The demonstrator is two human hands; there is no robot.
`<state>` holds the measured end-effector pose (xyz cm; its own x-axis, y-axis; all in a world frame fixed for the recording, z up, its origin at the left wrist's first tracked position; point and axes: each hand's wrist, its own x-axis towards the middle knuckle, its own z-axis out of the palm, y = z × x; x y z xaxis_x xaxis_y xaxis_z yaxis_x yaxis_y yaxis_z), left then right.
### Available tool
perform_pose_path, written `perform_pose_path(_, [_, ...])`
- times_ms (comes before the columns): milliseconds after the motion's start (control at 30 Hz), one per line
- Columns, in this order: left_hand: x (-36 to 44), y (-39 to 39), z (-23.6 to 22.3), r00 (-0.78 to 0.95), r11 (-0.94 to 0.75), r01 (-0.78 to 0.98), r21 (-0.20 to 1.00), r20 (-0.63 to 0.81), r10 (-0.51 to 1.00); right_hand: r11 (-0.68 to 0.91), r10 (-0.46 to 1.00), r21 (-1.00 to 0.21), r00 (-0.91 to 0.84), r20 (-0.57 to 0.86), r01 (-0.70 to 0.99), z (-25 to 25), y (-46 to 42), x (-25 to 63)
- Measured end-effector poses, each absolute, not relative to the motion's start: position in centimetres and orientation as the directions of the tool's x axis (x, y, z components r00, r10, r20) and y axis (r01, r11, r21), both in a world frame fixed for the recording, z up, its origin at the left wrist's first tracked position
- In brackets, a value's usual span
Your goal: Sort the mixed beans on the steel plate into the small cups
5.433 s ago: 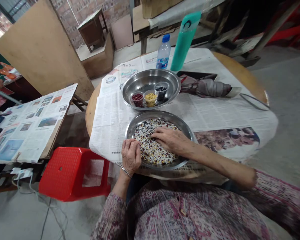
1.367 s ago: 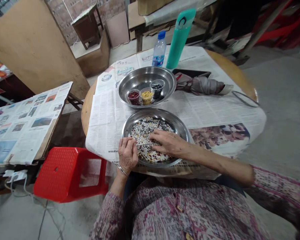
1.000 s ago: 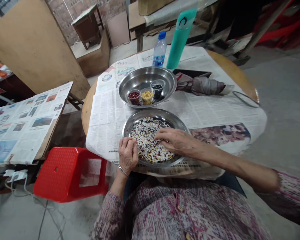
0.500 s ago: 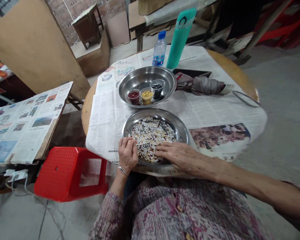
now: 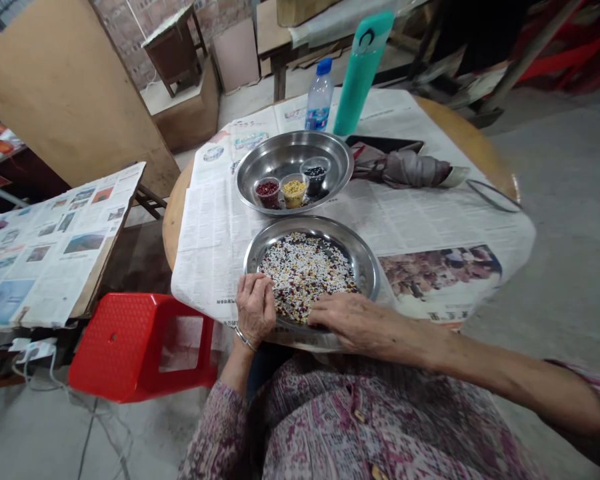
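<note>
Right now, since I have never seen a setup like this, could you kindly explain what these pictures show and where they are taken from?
There is no machine here, only a person's two bare hands, seen from one camera worn on the head and looking down. On a newspaper-covered table sit two steel plates. The near plate holds mixed grains; the far plate holds three small cups of red, yellow and dark grains. The left hand curls at the near plate's rim, and the right hand lies at its edge, fingers by the grains. Whether either hand holds grains, I cannot tell.
</note>
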<state>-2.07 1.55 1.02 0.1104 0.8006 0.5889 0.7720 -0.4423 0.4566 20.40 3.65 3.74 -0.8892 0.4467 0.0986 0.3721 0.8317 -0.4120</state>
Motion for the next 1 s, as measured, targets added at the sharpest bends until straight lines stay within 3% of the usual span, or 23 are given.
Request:
perform_pose_path(133, [-2.1, 1.6, 1.0, 0.112, -0.439, 0.778, 0.449, 0.589, 0.801, 0.83, 0.469, -0.391, -0.877, 0.102, 0.398, 2.6, 3.1, 19.1])
perform_pose_path(233, [-2.0, 1.6, 1.0, 0.112, -0.438, 0.783, 0.441, 0.593, 0.797, 0.829, 0.522, -0.304, -0.845, 0.117, 0.47, 1.8, 2.9, 18.2])
perform_pose_path(333, [-2.0, 1.5, 1.1, 0.113, -0.444, 0.78, 0.442, 0.597, 0.794, 0.809, 0.585, -0.186, -0.79, 0.18, 0.557, 1.6, 3.0, 17.9])
perform_pose_path(433, [-2.0, 1.5, 1.1, 0.115, -0.448, 0.775, 0.446, 0.598, 0.794, 0.781, 0.624, -0.161, -0.737, 0.261, 0.604, 2.2, 3.5, 18.0])
perform_pose_path(667, [-2.0, 1.5, 1.2, 0.115, -0.442, 0.779, 0.444, 0.592, 0.797, 0.786, 0.618, -0.236, -0.742, 0.259, 0.572, 3.1, 4.8, 18.1])
perform_pose_path(900, [-2.0, 1.5, 1.2, 0.114, -0.444, 0.773, 0.453, 0.589, 0.8, 0.777, 0.508, -0.502, -0.849, 0.147, 0.379, 3.1, 3.4, 17.2])
perform_pose_path(1000, [-2.1, 1.5, 1.1, 0.112, -0.439, 0.774, 0.457, 0.583, 0.805, 0.766, 0.517, -0.503, -0.848, 0.111, 0.401, 3.1, 3.1, 16.5])
